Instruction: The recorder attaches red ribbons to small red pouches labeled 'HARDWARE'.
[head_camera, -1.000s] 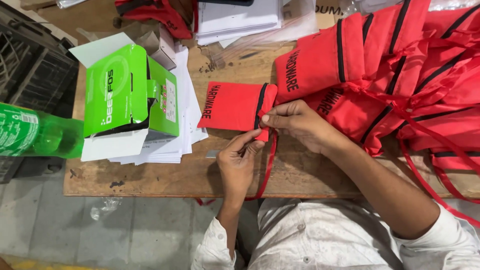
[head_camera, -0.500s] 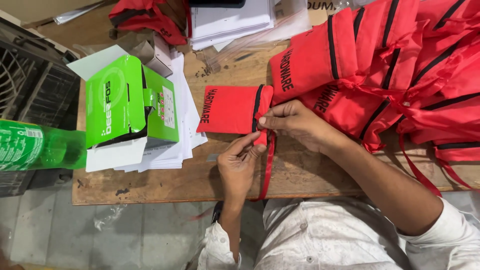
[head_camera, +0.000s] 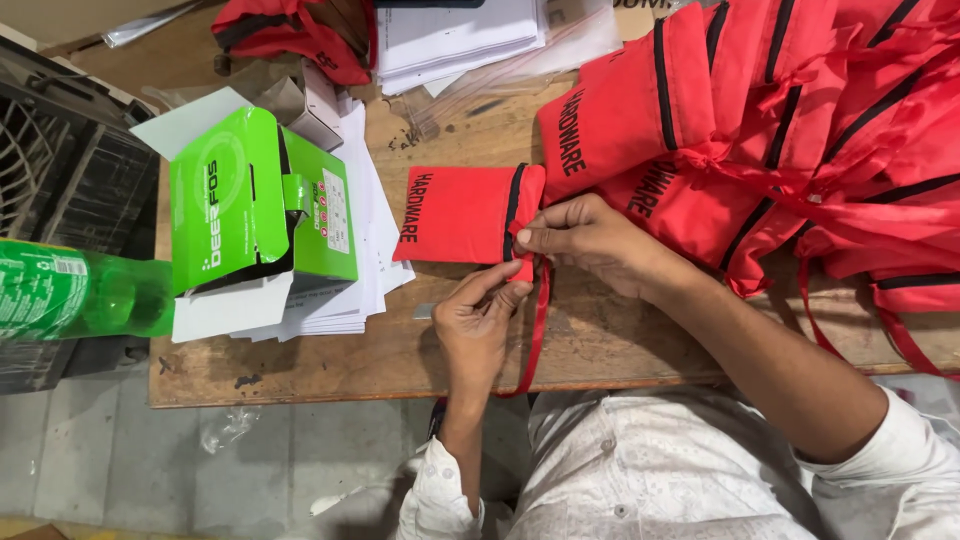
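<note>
- While the small red pouch (head_camera: 460, 215) lies flat on the wooden bench (head_camera: 600, 340), its neck is pinched by the right hand (head_camera: 585, 235) and its red drawstring (head_camera: 537, 320) is held in the closed fingers (head_camera: 500, 282) of the left hand (head_camera: 478, 325).
- If the cord is pulled unevenly, the neck could be bunched crooked, or the cord could be drawn out of its black-edged channel.
- A tug could also slide the pouch toward the green box (head_camera: 255, 205) or off the near edge, where the cord's loop already hangs.
- What the pouch contains cannot be seen.
- The pile of red bags (head_camera: 800, 130) is cut off at the right, the green bottle (head_camera: 70, 295) at the left.
- The fingertips at the knot are hidden by the hands themselves.
</note>
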